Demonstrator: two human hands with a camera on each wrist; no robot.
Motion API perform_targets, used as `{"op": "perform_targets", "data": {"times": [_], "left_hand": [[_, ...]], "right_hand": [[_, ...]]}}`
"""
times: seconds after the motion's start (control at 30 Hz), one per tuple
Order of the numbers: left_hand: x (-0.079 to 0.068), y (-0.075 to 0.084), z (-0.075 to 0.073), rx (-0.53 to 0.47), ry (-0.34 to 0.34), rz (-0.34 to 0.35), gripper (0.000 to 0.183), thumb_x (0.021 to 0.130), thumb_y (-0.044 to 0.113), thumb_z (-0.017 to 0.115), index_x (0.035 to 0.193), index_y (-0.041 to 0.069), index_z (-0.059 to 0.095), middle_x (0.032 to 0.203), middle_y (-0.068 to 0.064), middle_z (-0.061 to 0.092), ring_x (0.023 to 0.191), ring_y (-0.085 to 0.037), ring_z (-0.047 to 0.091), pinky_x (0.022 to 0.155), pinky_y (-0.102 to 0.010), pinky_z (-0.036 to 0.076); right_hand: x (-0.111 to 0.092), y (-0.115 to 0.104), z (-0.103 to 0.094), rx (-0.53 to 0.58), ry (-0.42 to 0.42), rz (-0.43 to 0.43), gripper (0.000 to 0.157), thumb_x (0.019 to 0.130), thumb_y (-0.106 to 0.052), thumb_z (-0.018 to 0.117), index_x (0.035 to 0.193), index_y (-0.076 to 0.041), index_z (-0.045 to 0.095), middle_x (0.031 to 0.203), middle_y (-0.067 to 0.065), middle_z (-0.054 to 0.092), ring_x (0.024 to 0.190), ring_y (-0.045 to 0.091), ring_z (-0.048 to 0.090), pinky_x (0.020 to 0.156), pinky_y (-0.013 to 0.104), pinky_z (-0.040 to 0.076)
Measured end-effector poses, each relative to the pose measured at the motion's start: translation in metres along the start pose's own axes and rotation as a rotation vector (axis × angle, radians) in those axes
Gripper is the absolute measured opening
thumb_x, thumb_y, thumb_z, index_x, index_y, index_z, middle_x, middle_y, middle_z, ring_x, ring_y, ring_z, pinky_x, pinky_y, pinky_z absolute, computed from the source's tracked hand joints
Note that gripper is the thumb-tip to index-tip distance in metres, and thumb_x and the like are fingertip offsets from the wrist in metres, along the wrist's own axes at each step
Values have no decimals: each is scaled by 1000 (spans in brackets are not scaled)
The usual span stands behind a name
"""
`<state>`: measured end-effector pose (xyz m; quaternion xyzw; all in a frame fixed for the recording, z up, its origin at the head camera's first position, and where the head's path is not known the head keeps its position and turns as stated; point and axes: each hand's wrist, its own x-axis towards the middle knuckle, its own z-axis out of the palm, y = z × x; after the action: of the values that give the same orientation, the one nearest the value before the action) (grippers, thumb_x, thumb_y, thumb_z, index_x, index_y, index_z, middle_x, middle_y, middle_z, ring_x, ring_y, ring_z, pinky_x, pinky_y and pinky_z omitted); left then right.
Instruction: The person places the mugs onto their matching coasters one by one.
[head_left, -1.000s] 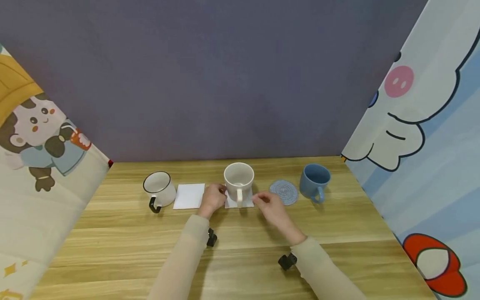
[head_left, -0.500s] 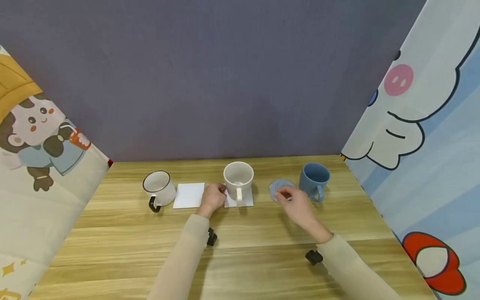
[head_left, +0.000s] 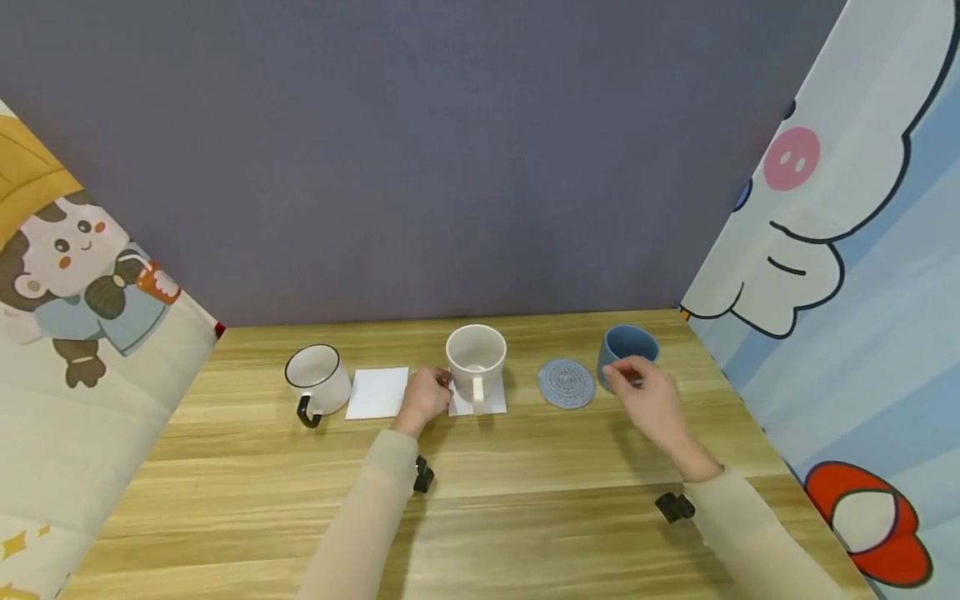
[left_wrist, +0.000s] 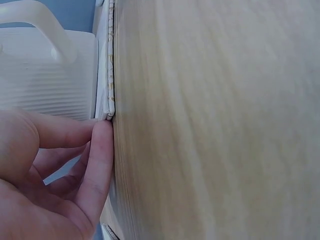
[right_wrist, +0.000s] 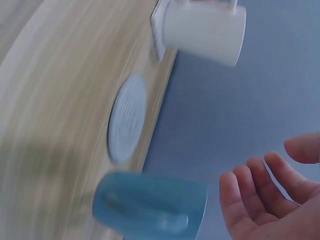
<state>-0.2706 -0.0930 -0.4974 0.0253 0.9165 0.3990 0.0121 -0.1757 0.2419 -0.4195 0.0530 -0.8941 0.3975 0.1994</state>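
A white mug (head_left: 491, 382) stands upright on a white square coaster (head_left: 496, 406) mid-table, its handle facing me. Thumb and forefinger of my left hand (head_left: 427, 398) pinch the coaster's near left corner; the left wrist view shows the fingertips meeting at the coaster edge (left_wrist: 106, 75). My right hand (head_left: 654, 404) is in front of the blue mug (head_left: 632, 340) and overlaps it in the head view. Its fingers are loosely bent and hold nothing; in the right wrist view they are apart from the blue mug (right_wrist: 145, 202).
Between the two mugs lies a round blue-grey woven coaster (head_left: 566, 383). On the left are a second white square coaster (head_left: 378, 393) and a white mug with a black rim and handle (head_left: 330, 390). A dark grey partition (head_left: 450, 167) rises behind the wooden table (head_left: 510, 533).
My right hand has moved right, from beside the white mug's coaster, across the round coaster, to the blue mug. The left hand has stayed at the square coaster.
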Motion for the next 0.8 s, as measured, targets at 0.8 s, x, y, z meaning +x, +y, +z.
{"op": "perform_targets", "data": {"times": [0.8], "left_hand": [[-2, 3, 2, 11, -4, 5, 37, 74, -6, 64, 109, -3, 75, 91, -10, 72, 86, -26, 64, 79, -40, 55]], "right_hand": [[-6, 74, -9, 172, 142, 292, 33, 98, -23, 69, 110, 8, 68, 89, 4, 67, 73, 1, 61, 66, 18, 55]]}}
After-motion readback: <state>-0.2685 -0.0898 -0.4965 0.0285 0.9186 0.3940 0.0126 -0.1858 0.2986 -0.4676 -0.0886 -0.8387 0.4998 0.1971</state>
